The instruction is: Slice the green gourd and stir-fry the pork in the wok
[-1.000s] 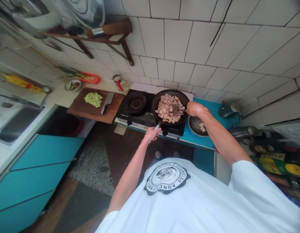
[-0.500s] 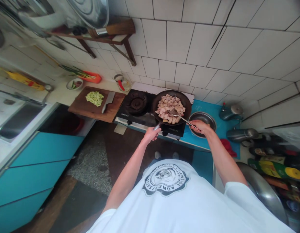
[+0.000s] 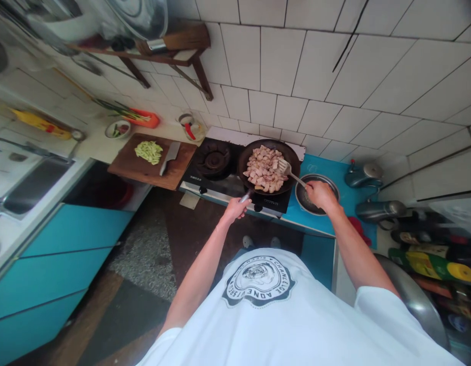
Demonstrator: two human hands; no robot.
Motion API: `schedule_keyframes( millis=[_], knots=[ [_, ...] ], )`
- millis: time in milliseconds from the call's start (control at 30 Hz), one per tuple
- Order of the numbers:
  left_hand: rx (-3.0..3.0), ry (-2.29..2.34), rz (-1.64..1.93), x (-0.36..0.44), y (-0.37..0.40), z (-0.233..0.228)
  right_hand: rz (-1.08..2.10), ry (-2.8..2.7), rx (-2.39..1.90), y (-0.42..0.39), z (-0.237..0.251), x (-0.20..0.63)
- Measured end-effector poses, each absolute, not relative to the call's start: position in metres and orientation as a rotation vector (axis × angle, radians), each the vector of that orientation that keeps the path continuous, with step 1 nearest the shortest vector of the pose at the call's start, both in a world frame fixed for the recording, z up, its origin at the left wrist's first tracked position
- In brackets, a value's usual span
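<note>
A black pan (image 3: 292, 155) full of pale meat pieces (image 3: 263, 168) sits on the right burner of a black gas stove (image 3: 220, 178). My left hand (image 3: 236, 207) grips the pan handle at the stove's front edge. My right hand (image 3: 321, 194) holds a metal spatula (image 3: 287, 170) by its handle, over a metal bowl (image 3: 306, 198) on the blue counter. The spatula's slotted blade rests at the right side of the meat.
A wooden cutting board (image 3: 144, 170) left of the stove carries chopped green vegetables (image 3: 148, 151) and a cleaver (image 3: 169, 156). A sink (image 3: 33, 185) lies far left. A kettle (image 3: 360, 174) and bottles (image 3: 429, 259) crowd the right. A wooden shelf (image 3: 174, 51) hangs above.
My right hand drew back from over the pan to above the metal bowl, and the spatula blade shifted from the middle of the meat to its right side. My left hand stayed on the handle.
</note>
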State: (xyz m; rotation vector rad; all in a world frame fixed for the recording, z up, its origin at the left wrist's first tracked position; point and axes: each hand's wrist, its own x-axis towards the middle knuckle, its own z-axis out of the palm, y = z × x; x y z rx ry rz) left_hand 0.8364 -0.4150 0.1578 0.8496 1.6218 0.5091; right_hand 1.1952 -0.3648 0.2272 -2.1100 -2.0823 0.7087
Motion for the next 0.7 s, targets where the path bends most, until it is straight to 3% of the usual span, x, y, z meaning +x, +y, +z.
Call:
schedule_keyframes(
  millis=[100,200,700],
  knots=[
    [0.842,1.625,0.504,0.836,-0.415,0.157,0.415,-2.143,-2.213,-0.37,0.251,1.193],
    [0.842,1.615,0.505,0.836,-0.414,0.156,0.315,-2.161,-2.203,-0.374,0.262,1.187],
    [0.838,1.64,0.513,0.837,-0.415,0.153,0.351,-2.508,-2.01,-0.327,0.238,1.196]
  ],
)
